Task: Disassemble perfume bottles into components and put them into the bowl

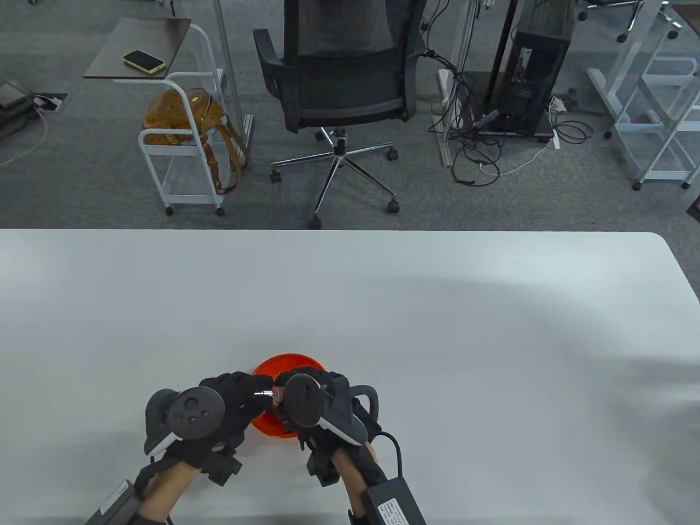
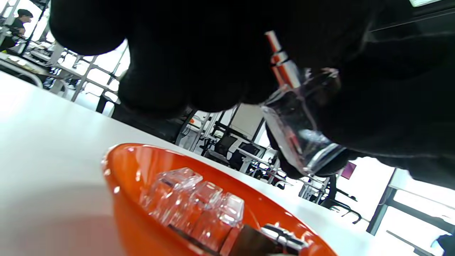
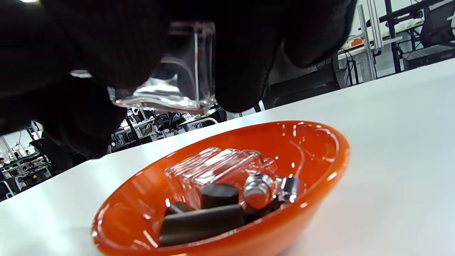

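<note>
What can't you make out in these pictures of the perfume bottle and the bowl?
- Table view: the orange bowl contents, hidden by both hands.
- Left wrist view: the sprayer top, covered by left-hand fingers.
- Right wrist view: the glass bottle neck, hidden by the right hand.

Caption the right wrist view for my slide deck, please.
Gloved fingers hold a clear glass bottle above an orange bowl of bottle parts.
</note>
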Demonstrator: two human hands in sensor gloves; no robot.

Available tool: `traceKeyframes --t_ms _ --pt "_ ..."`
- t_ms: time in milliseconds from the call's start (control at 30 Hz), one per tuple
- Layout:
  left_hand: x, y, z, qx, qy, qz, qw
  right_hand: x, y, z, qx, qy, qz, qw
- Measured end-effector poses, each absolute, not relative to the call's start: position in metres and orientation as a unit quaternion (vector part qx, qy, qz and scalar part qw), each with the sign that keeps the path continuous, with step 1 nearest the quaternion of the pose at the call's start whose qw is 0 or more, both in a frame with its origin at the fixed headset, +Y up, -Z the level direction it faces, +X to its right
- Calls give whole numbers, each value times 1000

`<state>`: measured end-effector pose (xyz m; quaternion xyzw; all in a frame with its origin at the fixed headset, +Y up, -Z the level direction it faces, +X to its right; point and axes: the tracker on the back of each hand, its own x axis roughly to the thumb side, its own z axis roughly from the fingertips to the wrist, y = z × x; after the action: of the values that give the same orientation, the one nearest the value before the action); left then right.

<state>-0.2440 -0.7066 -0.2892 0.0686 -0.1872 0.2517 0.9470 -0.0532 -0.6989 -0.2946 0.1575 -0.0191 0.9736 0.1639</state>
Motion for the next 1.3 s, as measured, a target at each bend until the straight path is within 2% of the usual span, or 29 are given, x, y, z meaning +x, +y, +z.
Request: traceKeyframes --t_ms 167,400,533,833,933,1167,1300 --pt "-248 -706 -292 32 -212 313 925 -54 -699 -295 158 -26 976 150" --pt "-246 -708 -290 59 -189 275 941 -55 -699 -293 166 -30 976 137" --pt "-246 -708 -291 37 -212 298 930 -55 -700 -294 165 -31 978 126" --pt "-245 -709 -292 52 -191 281 939 -53 -697 -293 165 -37 977 129" --pt "-247 -707 -292 20 -217 300 929 -53 -696 -293 164 -37 977 129" --pt "-245 -707 -292 55 -195 275 940 -53 -693 -291 169 -44 977 122" --pt "-246 -706 -291 35 -217 287 932 -52 -695 -292 166 -39 977 124"
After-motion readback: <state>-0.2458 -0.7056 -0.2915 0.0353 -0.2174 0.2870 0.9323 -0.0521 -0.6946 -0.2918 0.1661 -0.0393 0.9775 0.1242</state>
